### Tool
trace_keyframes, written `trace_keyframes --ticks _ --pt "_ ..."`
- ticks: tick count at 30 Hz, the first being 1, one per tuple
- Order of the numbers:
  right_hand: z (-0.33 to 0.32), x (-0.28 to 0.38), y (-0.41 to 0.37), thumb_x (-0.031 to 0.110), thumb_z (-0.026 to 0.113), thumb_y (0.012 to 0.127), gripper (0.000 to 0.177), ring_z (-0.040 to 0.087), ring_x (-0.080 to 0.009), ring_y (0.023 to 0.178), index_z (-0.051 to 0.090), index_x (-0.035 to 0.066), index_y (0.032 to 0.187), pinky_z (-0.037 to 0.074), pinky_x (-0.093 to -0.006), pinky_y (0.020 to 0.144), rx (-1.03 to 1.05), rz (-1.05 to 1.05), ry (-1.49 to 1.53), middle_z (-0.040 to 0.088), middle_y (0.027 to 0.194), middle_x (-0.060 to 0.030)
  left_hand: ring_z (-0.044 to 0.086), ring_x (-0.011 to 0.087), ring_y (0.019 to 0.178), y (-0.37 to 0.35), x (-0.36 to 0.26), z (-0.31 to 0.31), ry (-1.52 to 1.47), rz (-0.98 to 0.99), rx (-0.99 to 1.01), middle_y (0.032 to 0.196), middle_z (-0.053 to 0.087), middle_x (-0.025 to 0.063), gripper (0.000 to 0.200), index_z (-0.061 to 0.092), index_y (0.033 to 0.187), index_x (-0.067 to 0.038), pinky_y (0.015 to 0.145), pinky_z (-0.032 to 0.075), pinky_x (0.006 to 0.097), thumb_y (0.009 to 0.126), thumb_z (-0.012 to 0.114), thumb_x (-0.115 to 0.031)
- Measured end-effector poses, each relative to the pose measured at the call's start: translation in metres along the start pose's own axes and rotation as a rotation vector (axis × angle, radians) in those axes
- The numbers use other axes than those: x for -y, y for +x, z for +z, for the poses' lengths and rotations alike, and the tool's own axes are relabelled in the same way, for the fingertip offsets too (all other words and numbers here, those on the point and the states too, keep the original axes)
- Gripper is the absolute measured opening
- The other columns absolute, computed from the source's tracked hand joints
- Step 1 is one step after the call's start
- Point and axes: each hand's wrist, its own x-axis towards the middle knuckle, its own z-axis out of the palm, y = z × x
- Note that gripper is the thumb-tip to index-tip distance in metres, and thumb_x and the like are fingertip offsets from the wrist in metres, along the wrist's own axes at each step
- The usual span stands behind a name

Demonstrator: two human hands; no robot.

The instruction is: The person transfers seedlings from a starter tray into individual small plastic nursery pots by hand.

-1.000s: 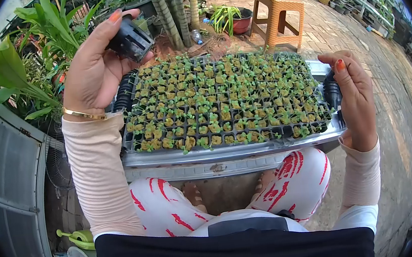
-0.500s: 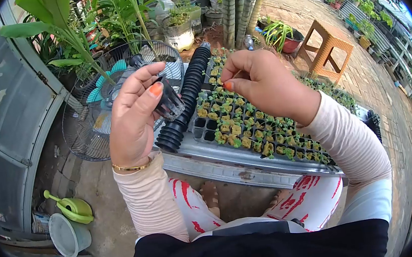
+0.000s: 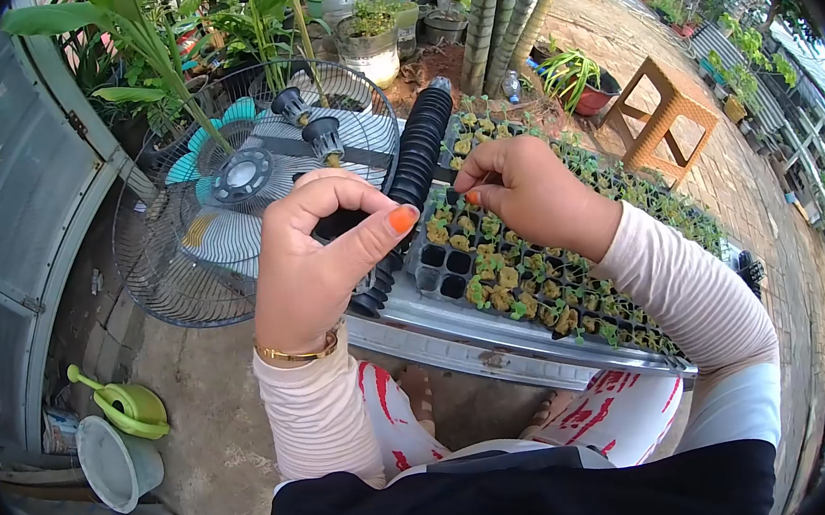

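Observation:
My left hand [image 3: 326, 246] is curled with thumb and forefinger almost meeting. It holds a black net pot [image 3: 335, 224], mostly hidden behind the fingers. My right hand [image 3: 526, 188] hovers over the near left part of the seedling tray [image 3: 430, 278], its thumb and forefinger pinched together. Whatever is between those fingertips is too small to make out. Small green seedlings in yellow-brown sponge cubes [image 3: 508, 278] fill most of the tray's cells. Beside the left hand lies a long stack of black net pots [image 3: 423, 136].
Two separate net pots [image 3: 325, 138] sit beyond my left hand, near a wire fan guard [image 3: 163, 274]. A metal-edged table [image 3: 462, 345] carries the tray. A woven-pattern stool [image 3: 665, 120] stands at right; a green watering can [image 3: 132, 408] and grey bucket [image 3: 118, 464] are at lower left.
My left hand has moved right and down, turning so that its net pot is now mostly hidden. My right hand has shifted slightly lower, still pinched. Two loose net pots now show past the left hand.

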Motion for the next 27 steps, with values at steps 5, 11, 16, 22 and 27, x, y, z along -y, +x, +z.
trace_keyframes --ticks 5,11,16,22,27 --pt "0.004 -0.003 0.004 -0.005 0.061 0.075 0.009 0.059 -0.0132 0.07 0.062 -0.003 0.084 0.048 -0.026 0.063 0.023 -0.013 -0.037 0.062 0.077 -0.009 0.052 0.0171 0.08 -0.002 -0.002 0.008 0.452 0.059 -0.061 0.083 0.054 0.0074 0.022 0.066 0.075 -0.001 0.067 0.042 0.0286 0.059 0.078 -0.01" --pt "0.006 -0.004 0.006 -0.002 0.062 0.073 0.01 0.06 -0.0169 0.068 0.062 -0.003 0.083 0.048 -0.028 0.062 0.064 -0.058 -0.118 0.061 0.076 -0.0113 0.053 0.0212 0.08 0.0 0.006 0.008 0.601 0.042 -0.038 0.085 0.052 0.0094 0.022 0.066 0.077 -0.001 0.067 0.043 0.03 0.057 0.075 -0.007" --pt "0.013 -0.008 0.005 0.001 0.063 0.071 0.011 0.06 -0.0265 0.07 0.06 -0.002 0.081 0.048 -0.0343 0.064 0.006 -0.19 -0.207 0.06 0.074 -0.0137 0.054 0.0267 0.081 -0.001 0.006 0.015 0.793 0.056 -0.017 0.088 0.051 0.0115 0.021 0.066 0.076 -0.001 0.07 0.044 0.0341 0.057 0.074 -0.006" --pt "0.011 0.002 -0.002 0.011 0.067 0.069 0.011 0.055 -0.0296 0.079 0.059 0.004 0.074 0.041 -0.0393 0.071 -0.069 -0.376 -0.608 0.055 0.076 -0.0099 0.056 0.0294 0.085 -0.004 0.006 0.025 1.026 0.063 0.057 0.095 0.052 0.0129 0.02 0.067 0.074 -0.003 0.072 0.046 0.0379 0.057 0.076 -0.007" --pt "0.013 0.007 -0.005 0.014 0.067 0.069 0.01 0.05 -0.0265 0.088 0.062 0.007 0.073 0.037 -0.038 0.076 -0.042 -0.268 -0.697 0.052 0.084 -0.0082 0.057 0.0296 0.085 -0.005 0.009 0.029 1.122 0.065 0.086 0.097 0.053 0.013 0.02 0.068 0.075 -0.004 0.073 0.046 0.0382 0.057 0.076 -0.007"
